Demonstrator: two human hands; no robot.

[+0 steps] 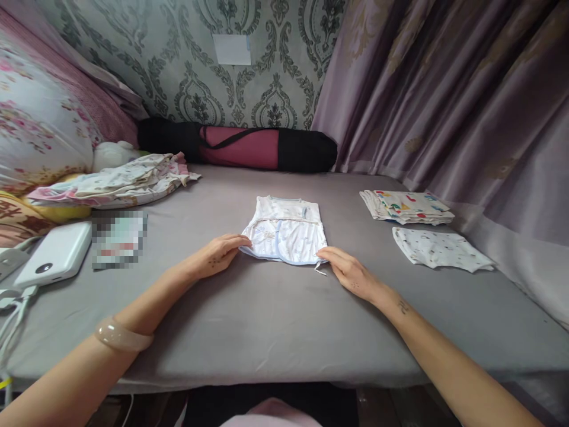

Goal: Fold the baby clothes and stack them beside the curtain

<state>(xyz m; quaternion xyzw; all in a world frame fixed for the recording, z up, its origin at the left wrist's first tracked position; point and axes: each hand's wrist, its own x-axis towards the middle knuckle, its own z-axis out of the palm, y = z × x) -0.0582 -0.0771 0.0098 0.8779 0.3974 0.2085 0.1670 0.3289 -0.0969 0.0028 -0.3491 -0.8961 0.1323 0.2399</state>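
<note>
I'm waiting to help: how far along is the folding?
Apparently done: colourful-print white fabric stack, folded, and speckled white cloth, laid flat. In hand: blue-trimmed white garment, spread between left hand and right hand. Possibly left: rumpled pink-edged fabric pile.

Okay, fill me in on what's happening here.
A person's left hand and right hand hold the lower corners of a small blue-trimmed garment lying flat on a grey sheet. To the right lie a folded stack of printed cloths and, nearer, a separate speckled cloth.
</note>
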